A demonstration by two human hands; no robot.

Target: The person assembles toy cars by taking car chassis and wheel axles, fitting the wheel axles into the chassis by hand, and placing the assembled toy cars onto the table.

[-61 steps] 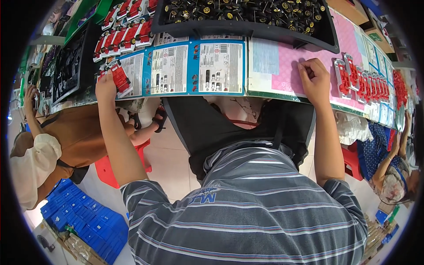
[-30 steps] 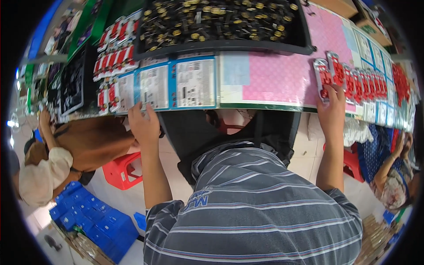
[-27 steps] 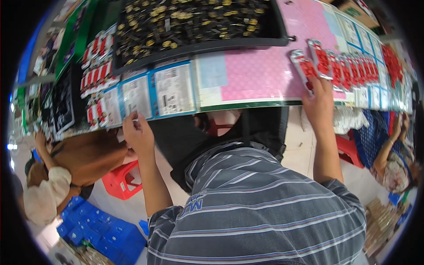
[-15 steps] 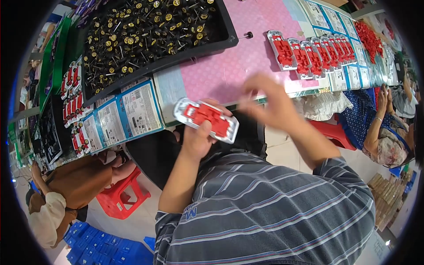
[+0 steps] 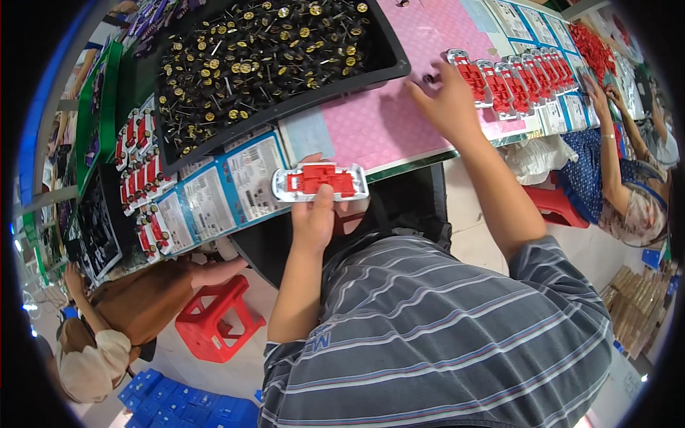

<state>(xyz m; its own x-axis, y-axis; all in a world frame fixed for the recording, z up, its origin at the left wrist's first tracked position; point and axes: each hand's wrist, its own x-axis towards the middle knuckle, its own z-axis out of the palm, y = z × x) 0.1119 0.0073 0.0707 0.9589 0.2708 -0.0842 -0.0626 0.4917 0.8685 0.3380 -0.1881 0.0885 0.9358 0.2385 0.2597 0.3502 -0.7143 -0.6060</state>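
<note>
A toy car body [image 5: 321, 181], silver-white with a red inner piece facing up, lies in my left hand [image 5: 314, 214]. My thumb presses on its near side, and the fingers go beneath it. Over the pink mat [image 5: 371, 128], my right hand [image 5: 451, 107] reaches out with thumb and index finger apart. Between those fingertips sits a small black wheel [image 5: 429, 78]; whether they touch it I cannot tell. Just right of this hand begins a row of several similar car bodies [image 5: 503, 87].
A black tray [image 5: 285, 103] of wheels on axles with black and yellow hubs fills the far left. Cars with wheels fitted [image 5: 143, 178] stand beyond its left end. Red parts [image 5: 594, 53] are heaped at the far right. Other people sit at both sides, near red stools [image 5: 217, 317].
My right hand has moved away from near the car body to the wheel on the mat. My left hand has turned the car body nearly level. The whole view has shifted slightly.
</note>
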